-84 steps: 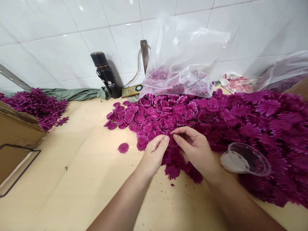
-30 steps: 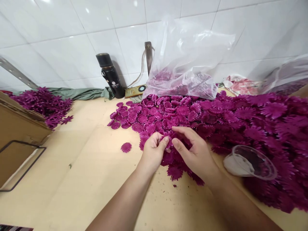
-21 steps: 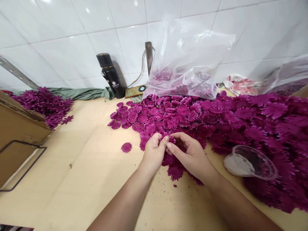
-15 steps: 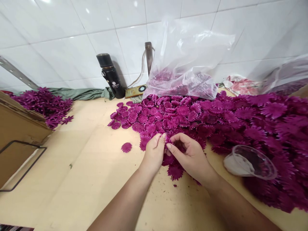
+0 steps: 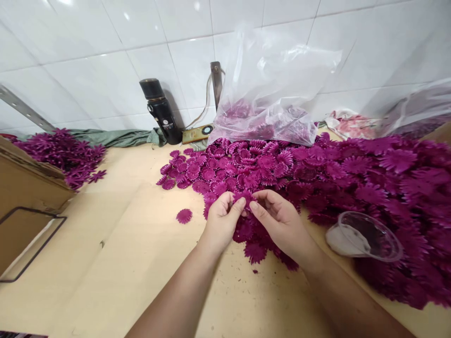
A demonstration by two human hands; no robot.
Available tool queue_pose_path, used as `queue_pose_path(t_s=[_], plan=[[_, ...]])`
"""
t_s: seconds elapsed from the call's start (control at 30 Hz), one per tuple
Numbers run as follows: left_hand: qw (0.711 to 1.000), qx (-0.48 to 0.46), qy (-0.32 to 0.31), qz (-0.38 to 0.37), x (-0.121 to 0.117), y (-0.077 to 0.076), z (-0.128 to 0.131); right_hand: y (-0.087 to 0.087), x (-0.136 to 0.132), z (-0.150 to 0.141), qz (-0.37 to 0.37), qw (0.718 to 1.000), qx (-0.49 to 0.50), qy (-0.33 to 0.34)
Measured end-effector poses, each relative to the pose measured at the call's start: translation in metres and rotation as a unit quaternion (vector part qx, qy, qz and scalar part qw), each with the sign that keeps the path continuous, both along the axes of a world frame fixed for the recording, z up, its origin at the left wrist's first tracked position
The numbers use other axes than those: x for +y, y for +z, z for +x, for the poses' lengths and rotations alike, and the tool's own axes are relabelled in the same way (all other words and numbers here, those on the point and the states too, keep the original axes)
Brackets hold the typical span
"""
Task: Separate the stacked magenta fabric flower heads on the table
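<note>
A big heap of purple fabric flower pieces [image 5: 352,178] covers the right half of the pale wooden table [image 5: 116,263]. My left hand [image 5: 221,221] and my right hand [image 5: 278,220] meet at the heap's near edge, fingertips pinched together on a purple flower piece [image 5: 245,196] held between them. More flower pieces lie under both hands. One loose flower piece [image 5: 184,216] lies alone on the table left of my left hand.
A clear plastic cup [image 5: 362,234] lies tipped on the heap at the right. A clear bag of flowers [image 5: 268,94] leans on the tiled wall beside a black bottle [image 5: 160,111]. A cardboard box [image 5: 24,188] and a second flower pile [image 5: 59,155] are at the left.
My right hand has drawn its fingers in from the heap to meet my left hand's fingertips. Both hands now pinch one flower piece, lifted slightly.
</note>
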State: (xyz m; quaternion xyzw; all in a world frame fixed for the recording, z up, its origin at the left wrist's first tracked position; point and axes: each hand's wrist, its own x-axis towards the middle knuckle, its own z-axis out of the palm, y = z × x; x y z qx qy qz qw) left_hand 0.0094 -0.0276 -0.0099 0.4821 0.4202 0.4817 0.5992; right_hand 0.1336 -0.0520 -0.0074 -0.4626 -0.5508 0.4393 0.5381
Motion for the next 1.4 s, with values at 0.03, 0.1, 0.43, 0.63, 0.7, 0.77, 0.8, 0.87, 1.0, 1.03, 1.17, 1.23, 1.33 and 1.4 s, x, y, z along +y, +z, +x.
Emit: queue_pose_path(t_s=[0.03, 0.1, 0.43, 0.63, 0.7, 0.77, 0.8, 0.87, 1.0, 1.03, 1.17, 1.23, 1.33, 1.4], plan=[[1.0, -0.001, 0.005, -0.003, 0.001, 0.0, 0.0, 0.0, 0.0, -0.001, 0.002, 1.0, 0.006, 0.005], [1.0, -0.005, 0.004, -0.014, 0.001, 0.0, -0.001, -0.001, 0.0, -0.002, 0.002, 1.0, 0.014, 0.005], [0.997, -0.012, -0.046, -0.063, -0.007, 0.002, 0.003, 0.003, 0.0, 0.004, -0.001, 0.999, -0.022, 0.048], [0.998, -0.004, -0.064, -0.007, -0.006, 0.001, 0.005, 0.007, 0.0, 0.001, -0.002, 1.0, -0.019, -0.019], [0.998, 0.02, -0.061, 0.011, -0.007, 0.0, 0.006, 0.006, 0.001, 0.001, -0.004, 0.998, -0.021, -0.061], [0.997, 0.038, -0.056, 0.025, -0.009, 0.0, 0.006, 0.004, 0.005, 0.008, 0.001, 0.994, -0.028, -0.105], [0.997, 0.04, -0.055, 0.033, -0.011, 0.001, 0.005, 0.003, 0.008, 0.014, 0.004, 0.99, -0.021, -0.139], [0.997, 0.032, -0.052, 0.052, -0.015, 0.004, 0.003, 0.002, 0.015, 0.028, 0.011, 0.972, 0.023, -0.234], [0.998, -0.01, -0.043, 0.046, -0.02, 0.013, -0.001, 0.0, 0.02, 0.038, 0.062, 0.949, 0.065, -0.303], [0.998, -0.02, -0.046, 0.034, -0.019, 0.014, -0.001, 0.0, 0.019, 0.035, 0.066, 0.961, 0.037, -0.267], [0.998, -0.03, -0.052, -0.008, -0.015, 0.013, 0.001, 0.0, 0.01, 0.015, 0.041, 0.988, -0.025, -0.148], [0.998, -0.025, -0.041, -0.029, -0.014, 0.012, 0.001, 0.001, 0.007, 0.011, 0.037, 0.989, -0.022, -0.143], [0.997, -0.04, -0.006, -0.065, -0.013, 0.01, 0.001, 0.005, 0.004, 0.012, 0.043, 0.991, -0.056, -0.11], [0.995, -0.054, 0.018, -0.082, -0.011, 0.009, 0.001, 0.006, 0.001, 0.01, 0.054, 0.992, -0.086, -0.07]])
